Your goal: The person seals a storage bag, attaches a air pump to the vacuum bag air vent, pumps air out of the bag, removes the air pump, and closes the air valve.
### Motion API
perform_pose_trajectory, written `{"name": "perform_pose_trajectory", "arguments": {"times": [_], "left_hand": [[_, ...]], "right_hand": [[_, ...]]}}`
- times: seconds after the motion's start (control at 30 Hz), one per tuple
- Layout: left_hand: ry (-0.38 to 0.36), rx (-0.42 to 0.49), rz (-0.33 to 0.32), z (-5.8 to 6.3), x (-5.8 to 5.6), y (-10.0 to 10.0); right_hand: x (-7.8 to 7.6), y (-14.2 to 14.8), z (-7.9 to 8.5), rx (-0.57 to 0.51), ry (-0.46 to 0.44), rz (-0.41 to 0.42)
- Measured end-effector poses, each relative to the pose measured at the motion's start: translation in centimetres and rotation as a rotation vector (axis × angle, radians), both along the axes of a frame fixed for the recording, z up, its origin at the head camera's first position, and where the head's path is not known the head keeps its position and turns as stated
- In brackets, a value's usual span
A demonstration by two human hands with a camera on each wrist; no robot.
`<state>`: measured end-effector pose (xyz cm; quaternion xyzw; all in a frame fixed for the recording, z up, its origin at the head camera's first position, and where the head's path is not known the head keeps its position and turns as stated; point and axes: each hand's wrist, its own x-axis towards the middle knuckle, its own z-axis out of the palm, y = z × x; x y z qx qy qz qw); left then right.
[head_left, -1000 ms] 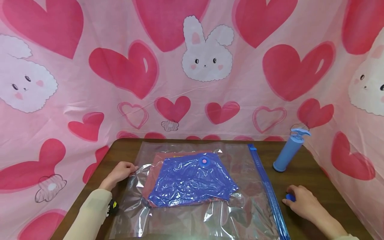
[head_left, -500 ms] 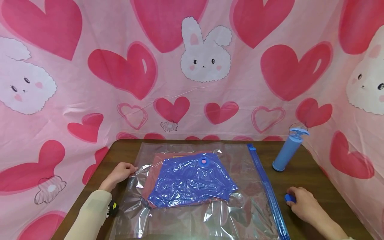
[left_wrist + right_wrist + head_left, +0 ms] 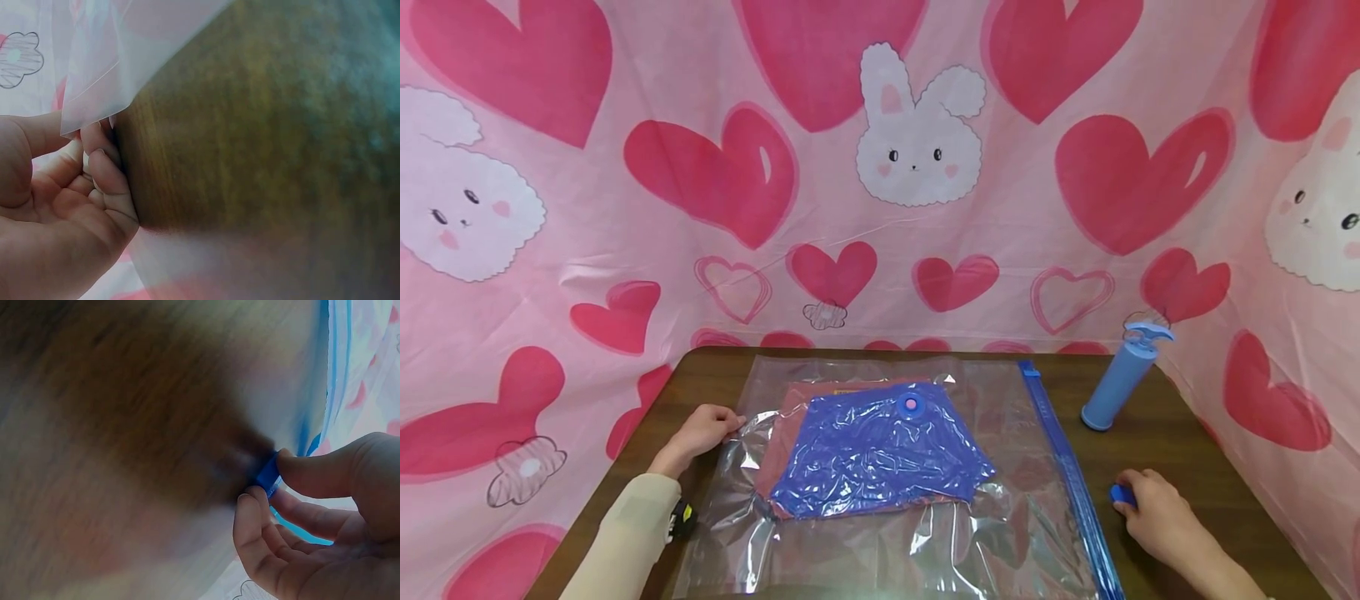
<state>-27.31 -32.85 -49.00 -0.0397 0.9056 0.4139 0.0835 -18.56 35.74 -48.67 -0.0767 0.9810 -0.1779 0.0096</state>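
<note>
A clear plastic vacuum storage bag (image 3: 917, 550) lies flat on the table, with folded blue fabric (image 3: 880, 458) and reddish fabric (image 3: 782, 429) inside. Its round blue valve (image 3: 911, 405) has a pink centre. At the bag's left edge my left hand (image 3: 703, 429) pinches the film between thumb and fingers; the left wrist view shows the film (image 3: 100, 94) rising over the fingertips. Right of the bag's blue zip strip (image 3: 1067, 467), my right hand (image 3: 1165, 508) pinches a small blue cap-like piece (image 3: 267, 473) between thumb and fingertips, close to the tabletop.
A blue hand pump (image 3: 1120, 383) with a T-shaped handle stands at the back right of the brown table (image 3: 1195, 450). Pink cloth (image 3: 925, 233) printed with hearts and rabbits hangs around the back and both sides.
My right hand has shifted very slightly, and the blue piece in it shows at a changed tilt. The left hand and the bag stay as they were.
</note>
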Motion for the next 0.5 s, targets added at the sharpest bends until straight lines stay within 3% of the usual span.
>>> {"name": "perform_pose_trajectory", "arguments": {"times": [0.2, 0.5], "left_hand": [[0.007, -0.001, 0.002, 0.0, 0.1, 0.1], [-0.011, 0.005, 0.004, 0.1, 0.2, 0.0]], "right_hand": [[0.0, 0.1, 0.0, -0.003, 0.027, 0.0], [-0.4, -0.5, 1.4, -0.007, 0.087, -0.001]]}}
